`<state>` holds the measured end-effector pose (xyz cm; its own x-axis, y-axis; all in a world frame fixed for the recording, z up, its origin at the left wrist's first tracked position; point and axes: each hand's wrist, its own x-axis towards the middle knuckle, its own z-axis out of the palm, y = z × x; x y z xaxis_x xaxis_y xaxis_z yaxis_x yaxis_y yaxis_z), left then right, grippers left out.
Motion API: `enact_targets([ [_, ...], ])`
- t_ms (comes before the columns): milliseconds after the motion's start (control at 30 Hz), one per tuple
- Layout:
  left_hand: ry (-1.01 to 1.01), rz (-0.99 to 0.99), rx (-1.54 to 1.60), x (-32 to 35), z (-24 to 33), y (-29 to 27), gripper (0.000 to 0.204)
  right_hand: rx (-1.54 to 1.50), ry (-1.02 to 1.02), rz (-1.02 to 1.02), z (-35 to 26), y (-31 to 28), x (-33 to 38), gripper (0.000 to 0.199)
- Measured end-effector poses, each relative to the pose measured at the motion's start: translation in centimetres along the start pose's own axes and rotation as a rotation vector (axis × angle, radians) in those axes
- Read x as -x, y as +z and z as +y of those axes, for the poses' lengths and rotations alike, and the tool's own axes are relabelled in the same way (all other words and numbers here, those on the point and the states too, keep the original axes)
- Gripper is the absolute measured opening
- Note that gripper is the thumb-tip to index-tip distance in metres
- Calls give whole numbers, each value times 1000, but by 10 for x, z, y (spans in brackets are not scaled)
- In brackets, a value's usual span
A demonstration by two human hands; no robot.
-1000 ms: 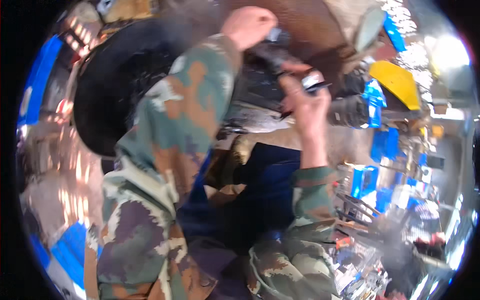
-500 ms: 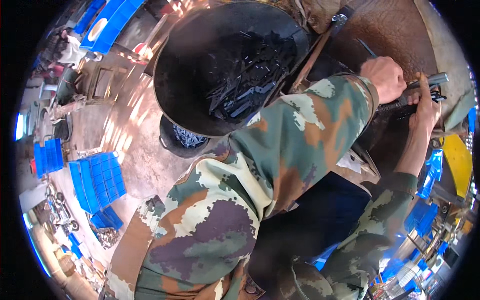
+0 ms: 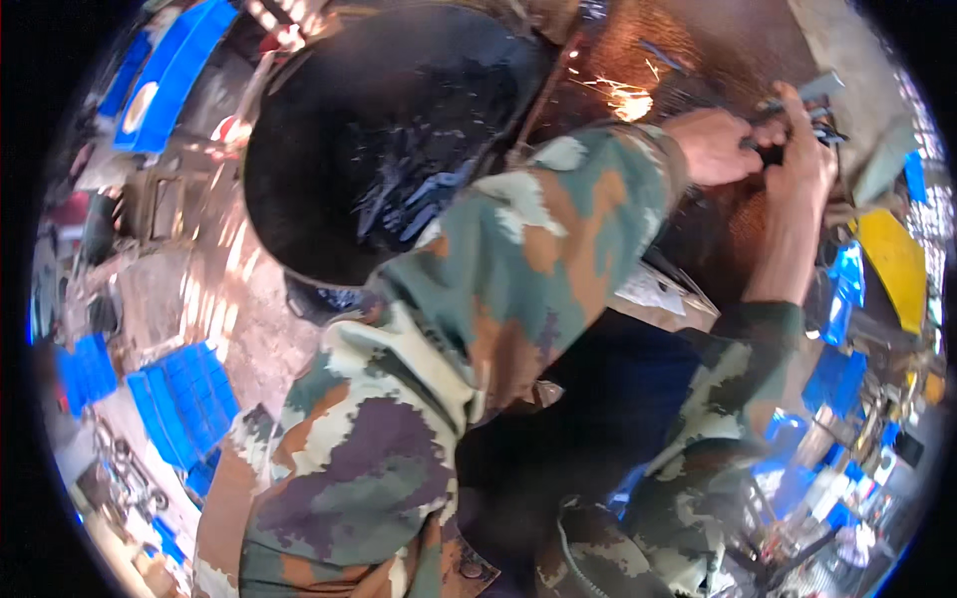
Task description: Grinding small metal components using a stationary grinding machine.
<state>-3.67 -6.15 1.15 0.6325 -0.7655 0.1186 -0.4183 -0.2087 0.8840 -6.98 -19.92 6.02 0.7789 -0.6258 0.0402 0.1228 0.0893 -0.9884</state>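
Observation:
My left hand (image 3: 713, 145) and my right hand (image 3: 802, 164) are together at the upper right, both closed around a dark tool with a grey metal end (image 3: 812, 92). The tool is held against a rusty brown metal surface (image 3: 698, 50). Orange sparks (image 3: 626, 100) fly just left of my left hand. My camouflage left sleeve (image 3: 518, 259) crosses the middle of the view and hides much of what lies below. A big round black hollow object (image 3: 379, 140) sits to the left of the hands.
Blue crates (image 3: 184, 399) lie on the ground at lower left, more blue panels (image 3: 164, 75) at upper left. A yellow part (image 3: 892, 264) and blue pieces (image 3: 842, 374) crowd the right side. Small metal clutter fills the lower right corner.
The view has swung, so my hands now sit further up and right. Both hands have stayed on the tool. Sparks now show beside my left hand.

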Motion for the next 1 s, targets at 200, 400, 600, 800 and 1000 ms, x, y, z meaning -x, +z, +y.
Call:
enact_targets([
  [200, 143, -56, 296, 17, -5, -6, 28, -220, -31, 40, -4, 10, 42, 12],
  [400, 8, -235, 535, 35, 17, -8, 24, -309, 38, 108, -14, -3, 73, 20],
  [600, 10, -322, 404, 52, 43, -15, 24, -328, 19, 100, -22, -4, 95, 20],
  [800, 88, -330, 236, 81, 43, -21, 22, -353, 102, 10, -17, 7, 117, 27],
  [1000, -70, -320, 575, 113, 50, -22, 27, -491, 18, -160, -27, 8, 129, 38],
])
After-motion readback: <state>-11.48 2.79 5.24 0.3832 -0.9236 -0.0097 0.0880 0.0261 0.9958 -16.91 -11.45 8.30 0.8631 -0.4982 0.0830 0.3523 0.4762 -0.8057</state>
